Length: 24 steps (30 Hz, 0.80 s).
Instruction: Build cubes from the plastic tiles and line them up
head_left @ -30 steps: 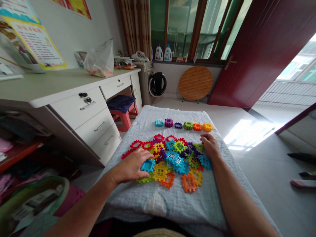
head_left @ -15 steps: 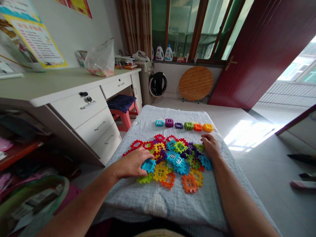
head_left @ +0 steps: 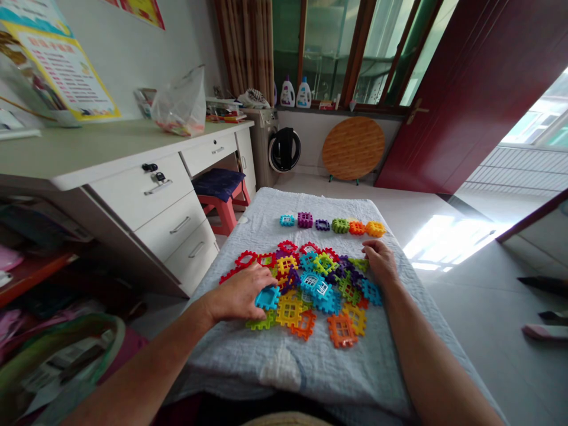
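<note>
Daylight from the right falls across a cloth-covered bench (head_left: 284, 367), with a drawer unit (head_left: 151, 207) close on its left.

Finding 1, left side. Several red tiles (head_left: 245, 259) lie at the left margin of the pile (head_left: 317, 281), near the bench edge. The left hand (head_left: 239, 293) rests just beside them. Its fingers (head_left: 261, 283) are closed over the blue tile (head_left: 267, 297), which sits on the near-left part of the pile, overlapping a green and a yellow piece. Whether the blue tile is lifted clear cannot be told. Risk: the tiles have notched edges and overlap, so a hooked neighbour could come up with the blue tile and drop. The wrist could also sweep the red tiles over the edge onto the floor.

Finding 2, centre. The pile is loose and layered on soft cloth. Risk: pressure from either hand could shift the heap or ruck the cloth beneath it.

Finding 3, right side. The right hand (head_left: 379, 260) lies palm down at the pile's right margin, fingers curled onto purple and green pieces. Whether they grip one cannot be told. Just beyond the knuckles, a row of six tiles (head_left: 331, 225) lies side by side at the far end. Risk: a forward nudge of this hand could knock the yellow end tile and break the line.
</note>
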Each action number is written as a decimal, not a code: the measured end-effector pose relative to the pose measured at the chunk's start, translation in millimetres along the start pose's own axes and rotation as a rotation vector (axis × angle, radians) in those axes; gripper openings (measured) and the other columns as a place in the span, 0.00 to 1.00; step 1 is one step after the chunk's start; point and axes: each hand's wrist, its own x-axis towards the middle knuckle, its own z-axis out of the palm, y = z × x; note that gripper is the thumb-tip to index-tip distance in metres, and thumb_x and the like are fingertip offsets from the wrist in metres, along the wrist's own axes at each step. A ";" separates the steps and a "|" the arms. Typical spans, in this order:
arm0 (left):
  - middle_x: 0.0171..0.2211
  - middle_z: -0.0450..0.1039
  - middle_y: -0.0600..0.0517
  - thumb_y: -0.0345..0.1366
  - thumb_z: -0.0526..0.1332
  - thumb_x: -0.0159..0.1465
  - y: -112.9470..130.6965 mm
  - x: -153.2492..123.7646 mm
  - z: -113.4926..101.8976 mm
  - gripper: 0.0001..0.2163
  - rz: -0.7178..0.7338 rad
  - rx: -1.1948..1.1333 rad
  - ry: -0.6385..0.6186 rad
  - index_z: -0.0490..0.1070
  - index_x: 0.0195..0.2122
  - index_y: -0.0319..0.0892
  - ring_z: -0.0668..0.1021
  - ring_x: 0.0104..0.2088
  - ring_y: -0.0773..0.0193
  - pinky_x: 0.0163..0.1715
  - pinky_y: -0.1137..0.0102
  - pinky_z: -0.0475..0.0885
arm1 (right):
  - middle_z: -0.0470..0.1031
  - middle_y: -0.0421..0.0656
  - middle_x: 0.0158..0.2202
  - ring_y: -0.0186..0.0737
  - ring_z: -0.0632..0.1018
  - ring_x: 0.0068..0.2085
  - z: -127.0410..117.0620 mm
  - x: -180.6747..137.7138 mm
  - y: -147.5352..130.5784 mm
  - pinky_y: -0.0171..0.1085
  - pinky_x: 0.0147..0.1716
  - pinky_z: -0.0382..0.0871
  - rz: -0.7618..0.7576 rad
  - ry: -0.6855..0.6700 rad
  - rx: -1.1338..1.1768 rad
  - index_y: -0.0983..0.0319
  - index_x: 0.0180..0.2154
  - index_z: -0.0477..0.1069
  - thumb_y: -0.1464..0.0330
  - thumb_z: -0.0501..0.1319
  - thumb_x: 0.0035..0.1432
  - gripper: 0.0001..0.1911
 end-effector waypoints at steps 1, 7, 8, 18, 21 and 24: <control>0.45 0.72 0.48 0.38 0.68 0.48 0.1 0.3 -0.5 0.25 0.000 -0.005 0.005 0.71 0.49 0.42 0.70 0.47 0.53 0.52 0.61 0.63 | 0.73 0.40 0.25 0.35 0.71 0.24 0.0 -0.1 -0.2 0.34 0.24 0.63 -0.002 0.000 -0.001 0.62 0.34 0.72 0.63 0.57 0.44 0.14; 0.44 0.71 0.50 0.38 0.69 0.48 -4.1 1.4 1.4 0.22 -0.008 -0.049 0.074 0.70 0.45 0.43 0.69 0.46 0.54 0.50 0.62 0.63 | 0.73 0.40 0.25 0.36 0.71 0.24 -0.2 -0.8 -2.3 0.35 0.24 0.64 -0.001 -0.002 0.007 0.62 0.34 0.72 0.63 0.57 0.43 0.15; 0.44 0.71 0.50 0.38 0.69 0.47 -5.5 1.6 2.8 0.23 -0.009 -0.054 0.079 0.70 0.45 0.43 0.69 0.46 0.54 0.50 0.62 0.64 | 0.73 0.40 0.25 0.36 0.71 0.24 -0.2 -1.0 -2.8 0.35 0.25 0.64 0.002 -0.002 0.007 0.62 0.34 0.72 0.63 0.57 0.43 0.15; 0.46 0.69 0.50 0.38 0.70 0.48 -9.7 6.2 7.9 0.23 -0.002 -0.131 0.151 0.67 0.45 0.45 0.71 0.47 0.55 0.49 0.63 0.64 | 0.74 0.40 0.25 0.36 0.71 0.24 -0.6 -2.5 -6.3 0.35 0.24 0.63 0.007 0.011 -0.031 0.62 0.34 0.72 0.63 0.56 0.43 0.15; 0.47 0.68 0.50 0.39 0.70 0.49 -9.1 5.7 4.5 0.24 -0.003 -0.191 0.197 0.66 0.46 0.45 0.72 0.48 0.56 0.48 0.64 0.66 | 0.74 0.40 0.25 0.36 0.71 0.24 -0.6 -2.4 -6.7 0.35 0.24 0.63 0.015 0.006 -0.035 0.61 0.34 0.72 0.62 0.56 0.43 0.15; 0.47 0.68 0.50 0.41 0.70 0.50 -10.0 6.5 -3.5 0.24 -0.021 -0.206 0.238 0.66 0.47 0.45 0.73 0.46 0.57 0.47 0.65 0.67 | 0.73 0.40 0.26 0.36 0.71 0.24 -0.3 -2.2 -6.4 0.35 0.24 0.63 0.020 -0.004 -0.026 0.61 0.34 0.72 0.62 0.56 0.43 0.15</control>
